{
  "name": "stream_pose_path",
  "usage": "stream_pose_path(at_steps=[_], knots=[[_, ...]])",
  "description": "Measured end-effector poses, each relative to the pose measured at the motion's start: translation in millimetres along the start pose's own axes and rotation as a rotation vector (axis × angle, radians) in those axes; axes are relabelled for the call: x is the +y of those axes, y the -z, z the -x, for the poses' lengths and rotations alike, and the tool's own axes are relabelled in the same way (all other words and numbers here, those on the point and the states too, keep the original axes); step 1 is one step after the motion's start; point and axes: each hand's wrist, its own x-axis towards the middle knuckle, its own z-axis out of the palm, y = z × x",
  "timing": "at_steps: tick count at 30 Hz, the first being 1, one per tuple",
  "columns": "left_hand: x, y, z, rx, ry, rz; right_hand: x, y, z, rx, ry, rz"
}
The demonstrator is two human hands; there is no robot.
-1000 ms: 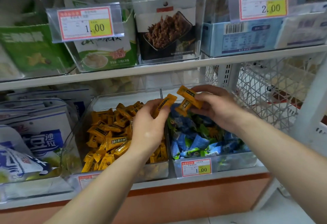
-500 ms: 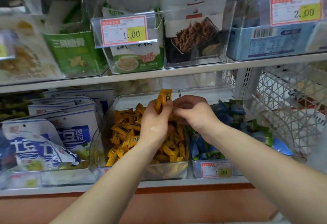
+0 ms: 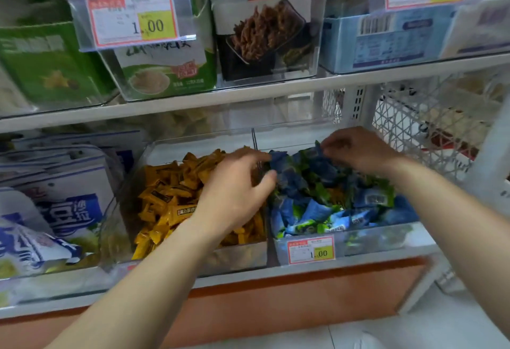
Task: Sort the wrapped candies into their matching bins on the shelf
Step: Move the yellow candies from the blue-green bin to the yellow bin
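Note:
Two clear bins stand side by side on the lower shelf. The left bin is filled with yellow wrapped candies. The right bin holds blue and green wrapped candies. My left hand hovers over the divider between the bins, fingers spread and reaching onto the blue pile, with nothing visibly in it. My right hand is at the back of the blue bin, its fingertips pinching a blue-green candy that sticks up from the pile.
Blue-and-white snack bags lie left of the yellow bin. A price tag hangs on the blue bin's front. The upper shelf carries boxed snacks in clear bins. A white mesh basket is at the right.
The yellow candies that both hands held over the bins are gone from my hands. My left hand opened and dropped toward the divider; my right hand moved right into the blue bin.

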Motion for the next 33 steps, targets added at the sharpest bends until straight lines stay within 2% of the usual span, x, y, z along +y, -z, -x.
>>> stream_pose_path(at_steps=[2, 4, 8, 10, 13, 15, 18, 23, 28, 31, 33], knots=[[17, -13, 3, -0.104, -0.168, -0.059, 9, -7, -1, -0.173, 0.0, 0.144], [29, -28, 4, -0.198, -0.259, -0.126, 13, -16, 0, -0.367, -0.03, 0.275], [41, -55, -10, -0.258, -0.275, -0.284, 15, -15, 1, -0.619, -0.086, 0.357], [44, -62, -25, -0.361, -0.243, -0.268, 12, -10, 1, -0.72, -0.082, 0.446], [50, -74, -41, -0.62, -0.259, -0.38, 13, -8, -1, -0.779, -0.06, 0.509], [49, -76, -45, -0.675, -0.267, -0.543, 13, -10, -4, -0.821, -0.062, 0.534], [40, -68, -52, -0.586, -0.334, -0.673, 14, -18, -7, -0.823, -0.1, 0.562], [25, -59, -49, -0.587, -0.383, -0.573, 21, -24, -6, -0.807, -0.118, 0.52], [20, -56, -44, -0.51, -0.383, -0.594, 13, -37, -10, -0.76, -0.127, 0.447], [21, -57, -41, -0.463, -0.383, -0.597, 18, -44, -8, -0.814, -0.145, 0.502], [21, -58, -39, -0.44, -0.379, -0.588, 22, -46, -6, -0.758, -0.139, 0.496]])
